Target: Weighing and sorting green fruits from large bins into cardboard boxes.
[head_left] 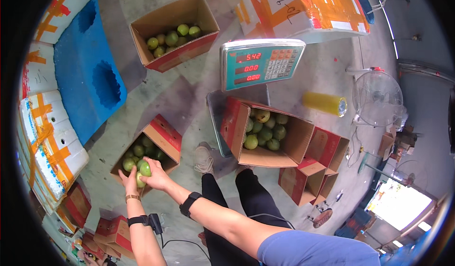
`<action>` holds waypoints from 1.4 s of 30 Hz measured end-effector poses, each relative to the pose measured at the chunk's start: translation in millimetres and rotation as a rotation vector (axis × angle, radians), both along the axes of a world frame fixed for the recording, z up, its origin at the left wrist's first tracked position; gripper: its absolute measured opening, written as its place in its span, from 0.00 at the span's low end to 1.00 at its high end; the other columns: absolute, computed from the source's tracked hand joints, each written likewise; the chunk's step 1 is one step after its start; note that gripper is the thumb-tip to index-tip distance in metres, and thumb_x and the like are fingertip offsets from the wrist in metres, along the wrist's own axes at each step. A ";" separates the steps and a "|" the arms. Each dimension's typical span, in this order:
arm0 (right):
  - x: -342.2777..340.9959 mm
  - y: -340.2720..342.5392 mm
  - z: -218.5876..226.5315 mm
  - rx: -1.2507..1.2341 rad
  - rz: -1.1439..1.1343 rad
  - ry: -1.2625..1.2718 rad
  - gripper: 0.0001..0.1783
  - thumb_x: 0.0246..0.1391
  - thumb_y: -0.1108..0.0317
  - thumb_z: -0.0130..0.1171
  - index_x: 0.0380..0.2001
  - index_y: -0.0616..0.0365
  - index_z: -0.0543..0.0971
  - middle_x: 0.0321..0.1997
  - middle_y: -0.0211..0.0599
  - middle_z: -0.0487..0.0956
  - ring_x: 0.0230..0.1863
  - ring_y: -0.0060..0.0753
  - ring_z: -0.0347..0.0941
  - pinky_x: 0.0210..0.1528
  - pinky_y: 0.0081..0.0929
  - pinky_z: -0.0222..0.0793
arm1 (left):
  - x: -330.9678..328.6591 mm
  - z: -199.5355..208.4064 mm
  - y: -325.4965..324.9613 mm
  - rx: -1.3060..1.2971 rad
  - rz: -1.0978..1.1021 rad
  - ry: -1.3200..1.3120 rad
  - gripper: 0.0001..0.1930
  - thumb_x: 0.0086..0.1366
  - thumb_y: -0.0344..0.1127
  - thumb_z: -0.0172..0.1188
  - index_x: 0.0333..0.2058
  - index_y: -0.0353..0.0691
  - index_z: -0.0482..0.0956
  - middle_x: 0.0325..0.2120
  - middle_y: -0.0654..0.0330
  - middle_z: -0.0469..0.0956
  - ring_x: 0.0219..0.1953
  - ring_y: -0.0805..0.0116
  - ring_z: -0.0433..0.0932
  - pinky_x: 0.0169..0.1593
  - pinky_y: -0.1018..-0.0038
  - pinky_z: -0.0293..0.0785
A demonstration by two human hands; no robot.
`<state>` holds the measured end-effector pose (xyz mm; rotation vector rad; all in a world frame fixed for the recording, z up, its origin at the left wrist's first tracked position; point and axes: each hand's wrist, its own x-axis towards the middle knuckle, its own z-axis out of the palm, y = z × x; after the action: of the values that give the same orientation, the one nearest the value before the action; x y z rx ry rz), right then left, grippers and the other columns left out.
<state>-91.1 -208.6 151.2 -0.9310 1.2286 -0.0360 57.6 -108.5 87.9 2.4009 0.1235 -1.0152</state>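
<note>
Over the near-left cardboard box, my two hands are close together, each on a round green fruit. My left hand is closed on a paler yellow-green fruit. A greener fruit sits in the curled fingers of my right hand. Below them, more green fruits lie inside the box. To the right, another open box with green fruits rests tilted on the platform of a digital scale, whose red display is lit.
A third box of fruits stands at the far side. Blue board with holes and taped white foam boxes line the left. Another foam box stands behind the scale. Empty cartons, a yellow tape roll and a fan are right.
</note>
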 end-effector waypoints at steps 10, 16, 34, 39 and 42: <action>-277.7 -104.0 85.6 -0.604 -0.678 0.212 0.06 0.52 0.75 0.56 0.35 0.62 0.78 0.31 0.30 0.76 0.31 0.19 0.71 0.36 0.18 0.69 | -141.7 111.5 -69.6 -0.392 -0.505 -0.193 0.14 0.63 0.33 0.58 0.47 0.37 0.74 0.49 0.57 0.70 0.45 0.65 0.73 0.48 0.69 0.71; -332.2 -171.7 -35.4 -0.050 -0.863 0.408 0.34 0.43 0.65 0.68 0.54 0.57 0.68 0.49 0.36 0.76 0.43 0.31 0.74 0.35 0.30 0.74 | -301.0 179.5 -154.7 -0.764 -1.319 0.127 0.15 0.55 0.30 0.60 0.42 0.36 0.75 0.43 0.50 0.73 0.47 0.54 0.73 0.46 0.65 0.73; -439.9 -81.8 104.4 0.108 -1.162 -0.894 0.42 0.41 0.74 0.67 0.60 0.44 0.61 0.59 0.44 0.66 0.50 0.43 0.70 0.46 0.31 0.71 | -412.4 40.7 -233.4 0.343 -1.502 -0.174 0.39 0.61 0.40 0.56 0.66 0.60 0.44 0.60 0.34 0.51 0.38 0.42 0.79 0.38 0.57 0.79; -438.1 -74.2 108.8 0.081 -1.165 -0.788 0.38 0.42 0.75 0.68 0.57 0.49 0.63 0.56 0.41 0.69 0.51 0.37 0.71 0.50 0.29 0.70 | -410.6 116.7 -240.0 -0.217 -1.412 -0.113 0.33 0.58 0.40 0.61 0.61 0.52 0.57 0.52 0.36 0.64 0.45 0.44 0.75 0.42 0.58 0.75; -417.2 -77.6 117.9 -0.157 -0.964 -0.465 0.39 0.33 0.80 0.71 0.52 0.52 0.65 0.54 0.41 0.70 0.54 0.38 0.71 0.55 0.32 0.69 | -383.7 175.9 -208.8 -0.575 -0.948 0.143 0.26 0.61 0.40 0.59 0.55 0.39 0.60 0.44 0.48 0.71 0.40 0.54 0.78 0.39 0.64 0.76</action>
<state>-508.3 -286.3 269.1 -0.3474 1.1341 -1.0653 -326.1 -317.3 263.8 1.8003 -1.1854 -1.3554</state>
